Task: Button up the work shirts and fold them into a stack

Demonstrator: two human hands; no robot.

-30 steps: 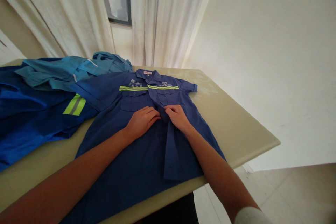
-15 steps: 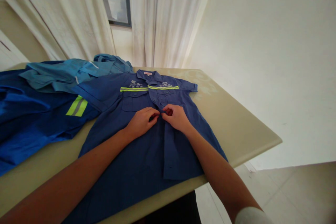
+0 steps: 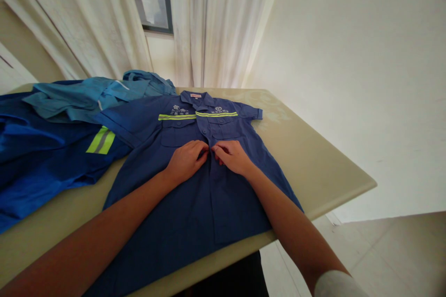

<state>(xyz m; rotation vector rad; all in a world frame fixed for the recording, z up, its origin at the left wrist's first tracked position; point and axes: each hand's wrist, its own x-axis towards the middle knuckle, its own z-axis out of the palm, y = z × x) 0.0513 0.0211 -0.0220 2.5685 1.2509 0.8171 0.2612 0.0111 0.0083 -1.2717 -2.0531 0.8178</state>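
- I see the navy shirt on the desk, toward seven o'clock.
- Left hand and right hand: fingers pinching its front edge.
- Flapped chest pocket, ten o'clock from them; contents hidden.

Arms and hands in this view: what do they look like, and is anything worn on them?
The left hand and right hand are human and ungloved. Both forearms are bare; no watch shows. A pale grey sleeve edges the right one.
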